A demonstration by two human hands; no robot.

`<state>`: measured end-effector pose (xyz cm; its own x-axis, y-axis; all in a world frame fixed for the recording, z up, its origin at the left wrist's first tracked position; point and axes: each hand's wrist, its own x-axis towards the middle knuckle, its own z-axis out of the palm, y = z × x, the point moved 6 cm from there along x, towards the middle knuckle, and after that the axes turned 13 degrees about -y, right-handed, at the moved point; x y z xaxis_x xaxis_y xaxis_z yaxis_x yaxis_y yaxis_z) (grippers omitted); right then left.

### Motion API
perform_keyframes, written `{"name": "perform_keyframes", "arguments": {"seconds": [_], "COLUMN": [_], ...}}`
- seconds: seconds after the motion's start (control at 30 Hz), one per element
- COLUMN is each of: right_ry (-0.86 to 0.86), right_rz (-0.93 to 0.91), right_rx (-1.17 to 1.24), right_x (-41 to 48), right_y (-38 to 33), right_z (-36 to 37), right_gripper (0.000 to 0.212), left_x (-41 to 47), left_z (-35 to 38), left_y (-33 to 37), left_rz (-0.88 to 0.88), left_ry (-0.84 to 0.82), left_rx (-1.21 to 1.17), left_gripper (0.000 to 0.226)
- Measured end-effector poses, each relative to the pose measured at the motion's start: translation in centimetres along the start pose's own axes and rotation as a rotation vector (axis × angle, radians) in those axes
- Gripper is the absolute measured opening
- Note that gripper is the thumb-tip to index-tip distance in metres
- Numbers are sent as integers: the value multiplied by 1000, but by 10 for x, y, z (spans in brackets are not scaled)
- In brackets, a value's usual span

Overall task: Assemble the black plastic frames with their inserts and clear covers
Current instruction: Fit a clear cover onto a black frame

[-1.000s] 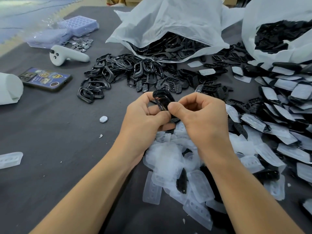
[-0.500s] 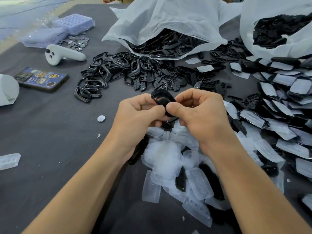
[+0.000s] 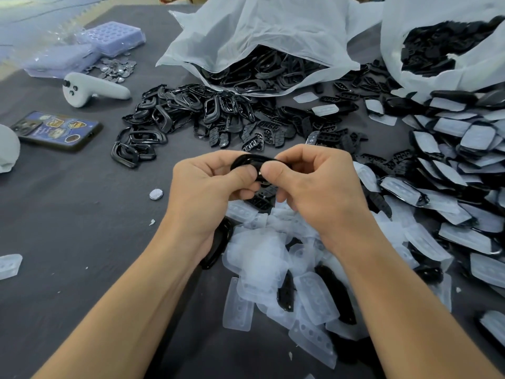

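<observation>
At ten o'clock we see a white controller [image 3: 93, 90]; a phone [image 3: 57, 129] lies at its seven o'clock, purple trays [image 3: 82, 50] at its twelve.

Left hand [image 3: 203, 184] and right hand [image 3: 317, 184] pinching one black frame [image 3: 250, 160] above the clear covers [image 3: 262, 255], loose frames [image 3: 191, 105] behind, dark desk [image 3: 68, 228].

— What is the person wearing on the arms?
— Nothing shows there: the left forearm [image 3: 131, 305] and right forearm [image 3: 388, 296] are bare right up to the wrists.
— And the hands?
— The left hand [image 3: 207, 184] and right hand [image 3: 319, 184] are bare as well.
</observation>
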<state>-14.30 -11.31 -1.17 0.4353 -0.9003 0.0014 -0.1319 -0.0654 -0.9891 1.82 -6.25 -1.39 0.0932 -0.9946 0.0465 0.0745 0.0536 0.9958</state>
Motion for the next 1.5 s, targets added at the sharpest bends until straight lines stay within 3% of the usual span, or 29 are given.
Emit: {"name": "perform_keyframes", "arguments": {"seconds": [0.17,0.27,0.37,0.5,0.63,0.73,0.83,0.97,1.17,1.27,1.5], "right_ry": [-81,-99,-86,-119,-64,-21,30,13,-140,-198,-193], "right_rz": [-49,-36,-23,-39,-40,-44,-47,-35,14,74,137], "right_rx": [130,147,19,-142,-130,-112,-87,-137,49,76,164], "right_x": [-2,-2,-1,-2,-4,-6,-8,-9,-6,-5,-4], "right_y": [-6,-6,-3,-2,-1,-1,-2,-3,1,6,8], "right_z": [5,5,3,4,2,0,-4,-1,4,3,3], "right_gripper": [11,17,16,10,10,10,9,12,6,13,19], "left_x": [-5,-6,-7,-4,-1,-3,-5,-2,1,-2,-5], "left_z": [7,5,1,0,0,4,15,14,7,14,24], "left_y": [-4,-4,-3,2,0,-5,-7,-1,-7,-15,-14], "left_rz": [8,28,36,41,-18,-69,-94,-92,-104,-162,-94], "left_ry": [54,79,87,15,-83,-66,-91,-148,-28,-11,-35], "left_rx": [-49,70,271,415,275,228,249,448,174,85,72], "left_gripper": [16,15,18,24,24,33,21,11,15,13,14]}}
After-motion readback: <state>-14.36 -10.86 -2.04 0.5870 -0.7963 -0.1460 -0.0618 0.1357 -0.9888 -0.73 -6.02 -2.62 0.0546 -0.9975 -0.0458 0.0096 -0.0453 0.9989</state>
